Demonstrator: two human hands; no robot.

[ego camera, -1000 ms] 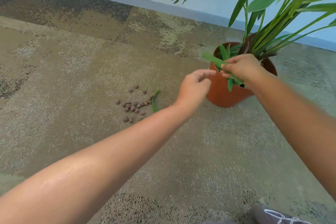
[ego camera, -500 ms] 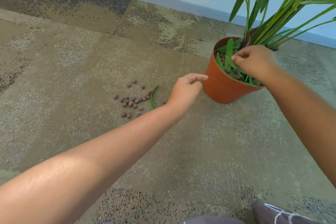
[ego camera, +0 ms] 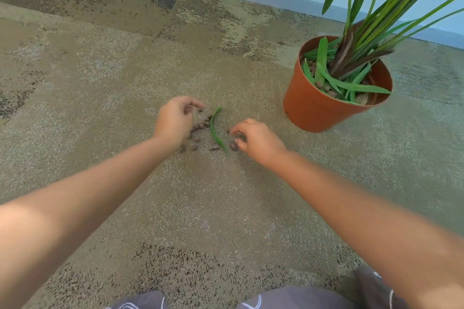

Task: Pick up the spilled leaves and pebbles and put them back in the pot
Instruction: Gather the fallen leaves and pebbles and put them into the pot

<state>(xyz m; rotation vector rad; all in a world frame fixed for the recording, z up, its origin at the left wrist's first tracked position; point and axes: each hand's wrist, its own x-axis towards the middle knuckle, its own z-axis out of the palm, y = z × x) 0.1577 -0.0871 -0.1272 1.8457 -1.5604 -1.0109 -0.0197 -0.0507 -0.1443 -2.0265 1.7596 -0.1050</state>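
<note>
I see my left hand [ego camera: 175, 123] curled loosely over pebbles [ego camera: 200, 125] on the carpet [ego camera: 100, 70]; my right hand [ego camera: 253, 139] pinches one pebble [ego camera: 233, 145] beside the leaf [ego camera: 216, 130].

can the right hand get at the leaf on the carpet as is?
Probably yes. The right hand sits just right of the leaf, fingers curled over a pebble, and nothing lies between them. The left hand is on the leaf's other side, over the pebbles, out of the way.
</note>
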